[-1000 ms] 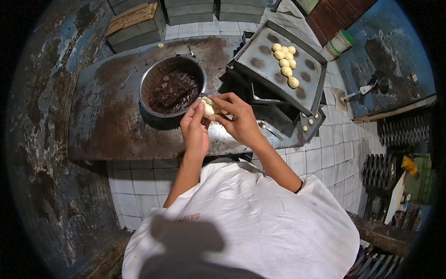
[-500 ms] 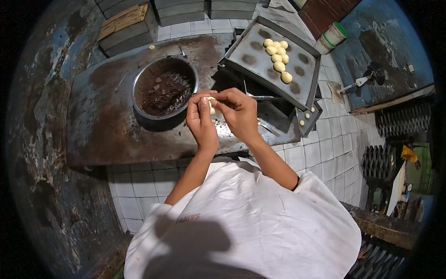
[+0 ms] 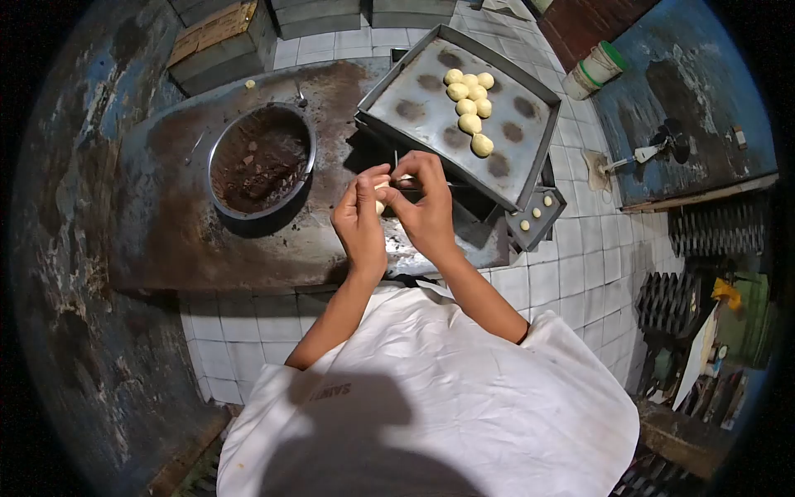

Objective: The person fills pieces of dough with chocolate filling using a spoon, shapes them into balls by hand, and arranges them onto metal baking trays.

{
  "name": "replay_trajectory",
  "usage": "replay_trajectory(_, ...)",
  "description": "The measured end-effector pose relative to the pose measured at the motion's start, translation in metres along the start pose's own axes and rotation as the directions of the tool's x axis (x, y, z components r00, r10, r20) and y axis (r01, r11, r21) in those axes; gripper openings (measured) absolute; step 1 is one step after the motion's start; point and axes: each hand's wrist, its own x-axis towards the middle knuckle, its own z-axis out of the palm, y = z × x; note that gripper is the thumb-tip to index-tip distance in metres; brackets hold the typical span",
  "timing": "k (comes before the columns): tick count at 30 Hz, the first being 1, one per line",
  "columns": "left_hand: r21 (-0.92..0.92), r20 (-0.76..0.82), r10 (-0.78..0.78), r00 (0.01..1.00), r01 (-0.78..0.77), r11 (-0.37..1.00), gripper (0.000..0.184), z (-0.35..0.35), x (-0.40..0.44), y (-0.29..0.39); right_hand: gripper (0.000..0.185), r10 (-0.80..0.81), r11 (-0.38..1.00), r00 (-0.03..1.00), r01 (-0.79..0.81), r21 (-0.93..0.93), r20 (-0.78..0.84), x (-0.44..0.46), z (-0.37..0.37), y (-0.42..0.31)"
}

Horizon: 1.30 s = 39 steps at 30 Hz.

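1. Left hand (image 3: 360, 228) and right hand (image 3: 426, 209): fingertips pinched together on a pale dough piece (image 3: 380, 206), above the counter (image 3: 174, 240), toward its near edge.
2. Bowl (image 3: 217, 199) of dark crumbly mixture (image 3: 263, 170): on the counter, left of both hands.
3. Tray (image 3: 406, 89) with dough balls (image 3: 469, 123): at the counter's right end.

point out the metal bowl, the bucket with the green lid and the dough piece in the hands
bowl (image 3: 218, 203): head view, on its metal rim, left side
bucket (image 3: 598, 65): head view, on its pale side
dough piece (image 3: 380, 207): head view, on its exposed lower part
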Motion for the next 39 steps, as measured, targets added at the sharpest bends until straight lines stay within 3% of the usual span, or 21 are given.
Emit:
replay_trajectory(1, 0.041, 0.072, 0.103, 0.992, -0.106, 0.994, 0.041, 0.008, -0.001, -0.003, 0.041, 0.074, 0.988, 0.997, -0.070, 0.139, -0.025, 0.004, -0.006, 0.005)
replay_trajectory(3, 0.099, 0.179, 0.070, 0.981, -0.088, 0.991, 0.044, 0.015, -0.004, -0.005, 0.050, 0.200, 0.961, 0.973, -0.218, 0.169, 0.114, 0.007, -0.032, 0.013)
replay_trajectory(5, 0.276, 0.382, 0.210, 0.900, -0.328, 0.903, 0.041, 0.025, -0.002, -0.011, 0.047, 0.400, 0.717, 0.727, -0.627, 0.304, 0.558, 0.011, -0.057, 0.030)
replay_trajectory(6, 0.318, 0.453, 0.156, 0.878, -0.323, 0.892, 0.037, 0.024, -0.001, -0.017, 0.036, 0.382, 0.620, 0.593, -0.733, 0.279, 0.709, 0.011, -0.068, 0.045)
replay_trajectory(7, 0.324, 0.439, 0.165, 0.883, -0.327, 0.888, 0.037, 0.026, -0.004, -0.018, 0.036, 0.371, 0.623, 0.585, -0.733, 0.274, 0.722, 0.020, -0.081, 0.047)
replay_trajectory(9, 0.349, 0.398, 0.144, 0.906, -0.295, 0.890, 0.041, 0.030, -0.013, -0.021, 0.038, 0.315, 0.664, 0.412, -0.740, 0.112, 0.855, 0.048, -0.103, 0.050)
replay_trajectory(11, 0.249, 0.258, 0.122, 0.958, -0.188, 0.950, 0.045, 0.024, -0.018, -0.016, 0.041, 0.266, 0.768, 0.449, -0.634, 0.095, 0.853, 0.087, -0.113, 0.062)
replay_trajectory(13, 0.245, 0.079, 0.069, 0.994, -0.086, 0.966, 0.040, 0.005, -0.025, -0.008, 0.046, 0.153, 0.988, 0.631, -0.095, -0.121, 0.760, 0.135, -0.108, 0.087)
replay_trajectory(14, 0.288, -0.013, 0.066, 0.998, -0.059, 0.956, 0.037, -0.010, -0.031, -0.007, 0.043, 0.006, 0.984, 0.771, 0.109, -0.141, 0.636, 0.148, -0.097, 0.107)
replay_trajectory(15, 0.326, -0.104, 0.066, 0.992, -0.029, 0.945, 0.035, -0.027, -0.038, -0.008, 0.050, 0.021, 0.945, 0.799, 0.180, -0.272, 0.601, 0.162, -0.087, 0.120)
replay_trajectory(17, 0.281, -0.286, 0.059, 0.956, 0.025, 0.959, 0.033, -0.060, -0.058, -0.012, 0.058, -0.265, 0.816, 0.796, 0.486, -0.314, 0.544, 0.167, -0.058, 0.220)
replay_trajectory(19, 0.287, -0.361, 0.136, 0.923, -0.029, 0.958, 0.029, -0.076, -0.082, -0.004, 0.066, -0.323, 0.723, 0.684, 0.624, -0.296, 0.654, 0.139, -0.047, 0.289)
replay_trajectory(20, 0.302, -0.363, 0.155, 0.919, -0.042, 0.953, 0.029, -0.082, -0.093, 0.001, 0.043, -0.528, 0.641, 0.648, 0.728, -0.243, 0.550, 0.140, -0.039, 0.300)
replay_trajectory(21, 0.371, -0.418, 0.187, 0.889, -0.020, 0.928, 0.028, -0.088, -0.105, 0.004, 0.043, -0.543, 0.641, 0.641, 0.734, -0.225, 0.543, 0.153, -0.032, 0.287)
replay_trajectory(23, 0.439, -0.483, 0.203, 0.852, 0.034, 0.898, 0.026, -0.100, -0.130, 0.003, 0.032, 0.097, 0.835, 0.753, 0.294, -0.465, 0.651, 0.175, -0.042, 0.235)
replay_trajectory(25, 0.333, -0.591, 0.152, 0.793, 0.068, 0.940, 0.029, -0.116, -0.143, -0.010, 0.042, -0.112, 0.853, 0.880, 0.324, -0.410, 0.462, 0.196, -0.022, 0.239)
replay_trajectory(27, 0.328, -0.602, 0.149, 0.784, 0.073, 0.942, 0.027, -0.107, -0.142, -0.010, 0.055, -0.345, 0.716, 0.875, 0.480, -0.507, 0.340, 0.192, 0.017, 0.294)
replay_trajectory(29, 0.303, -0.566, 0.159, 0.809, 0.025, 0.953, 0.022, -0.104, -0.136, -0.013, 0.068, -0.068, 0.710, 0.854, 0.404, -0.576, 0.516, 0.172, 0.021, 0.300)
replay_trajectory(35, 0.284, -0.485, 0.167, 0.859, -0.026, 0.958, 0.018, -0.083, -0.120, -0.008, 0.069, 0.006, 0.945, 0.797, 0.194, -0.265, 0.604, 0.196, -0.036, 0.264)
replay_trajectory(37, 0.301, -0.475, 0.160, 0.865, -0.011, 0.953, 0.018, -0.087, -0.123, -0.011, 0.061, 0.033, 0.930, 0.837, 0.175, -0.324, 0.546, 0.196, -0.098, 0.238)
replay_trajectory(39, 0.238, -0.496, 0.124, 0.859, -0.003, 0.971, 0.018, -0.097, -0.117, -0.024, 0.047, 0.012, 0.671, 0.907, 0.306, -0.676, 0.422, 0.158, -0.138, 0.205)
